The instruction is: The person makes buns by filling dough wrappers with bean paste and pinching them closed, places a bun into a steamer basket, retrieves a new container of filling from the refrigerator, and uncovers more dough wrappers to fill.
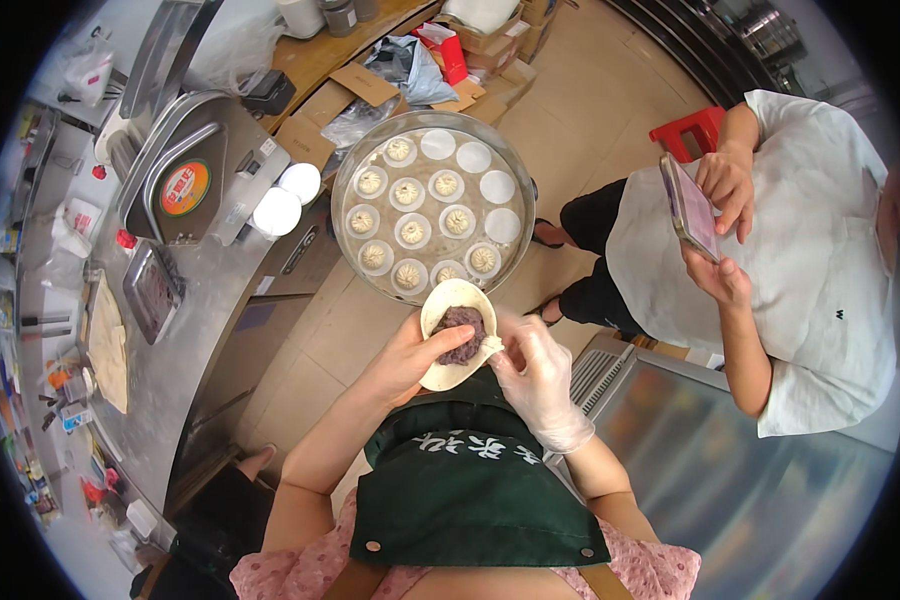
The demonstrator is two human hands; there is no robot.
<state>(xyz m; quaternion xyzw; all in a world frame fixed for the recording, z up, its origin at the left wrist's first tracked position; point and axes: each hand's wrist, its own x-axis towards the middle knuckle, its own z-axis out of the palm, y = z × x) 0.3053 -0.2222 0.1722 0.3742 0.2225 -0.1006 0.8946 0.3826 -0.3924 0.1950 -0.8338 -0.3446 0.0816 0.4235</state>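
Note:
My bare left hand [403, 362] cradles a round dough wrapper [440, 374] with dark purplish filling [454, 346], its thumb pressed on the filling. My right hand [538, 380], in a clear glove, pinches a small gathered fold at the wrapper's right edge; its upper part is slightly blurred. Just beyond my hands is a round metal tray [435, 248] with several pleated buns [411, 232] on white paper rounds, and several bare rounds [496, 186] at its back and right.
A person [780, 260] at right holds a phone [690, 206]. A red stool [685, 130] stands behind them, boxes [370, 82] at the back. The left steel counter [185, 350] holds a dough sheet [108, 350], a dark-filled pan [153, 288] and equipment. Another person's dark-clothed leg [215, 530] is at lower left.

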